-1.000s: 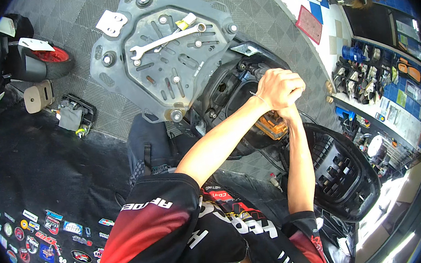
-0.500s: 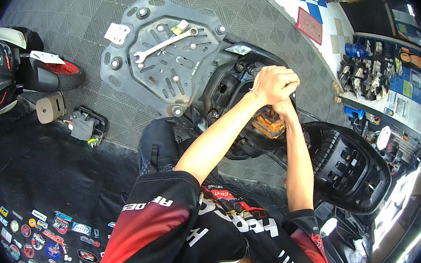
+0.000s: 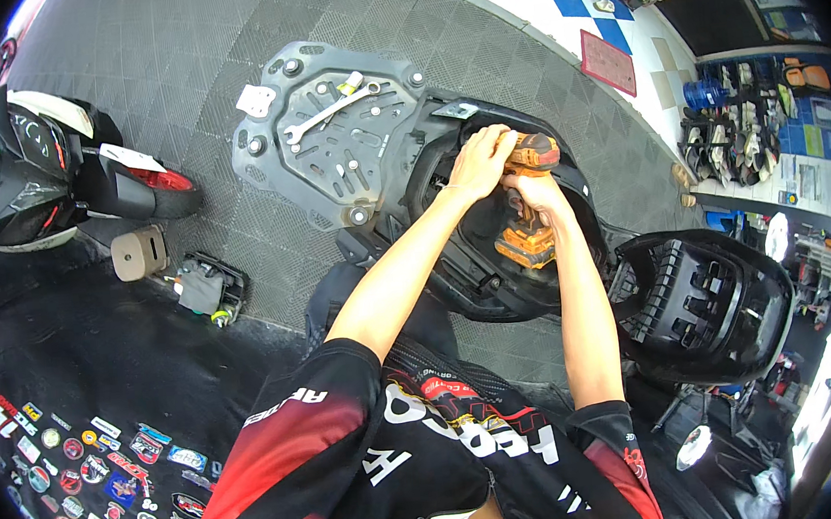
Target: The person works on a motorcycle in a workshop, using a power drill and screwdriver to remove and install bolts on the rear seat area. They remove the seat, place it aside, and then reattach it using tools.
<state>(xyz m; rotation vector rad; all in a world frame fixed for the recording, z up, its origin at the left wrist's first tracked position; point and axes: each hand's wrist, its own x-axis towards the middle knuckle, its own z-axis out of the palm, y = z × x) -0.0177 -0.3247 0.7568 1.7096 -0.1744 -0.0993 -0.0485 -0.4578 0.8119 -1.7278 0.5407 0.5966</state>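
Gripping one orange drill (image 3: 535, 153) with two hands (image 3: 481, 162) (image 3: 539, 196), one wrench (image 3: 332, 115) lying on one grey plate (image 3: 273, 177)

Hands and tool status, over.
Right hand grips orange and black power drill; left hand at its front. Silver metal wrench lies apart on grey rack.

1. A motorcycle workshop, by the look of it.
2. One bike (image 3: 484, 305) sits opened up, its black seat (image 3: 711, 305) tipped over, ribbed underside showing.
3. A spanner (image 3: 332, 114) lies on the rear rack (image 3: 281, 186), and an orange drill (image 3: 535, 153) is held over the open bay.
4. A second bike (image 3: 29, 160) is parked at the left.
5. Small goods (image 3: 718, 139) hang packed together at the right.
6. Grey textured tiles (image 3: 211, 70) cover the floor.
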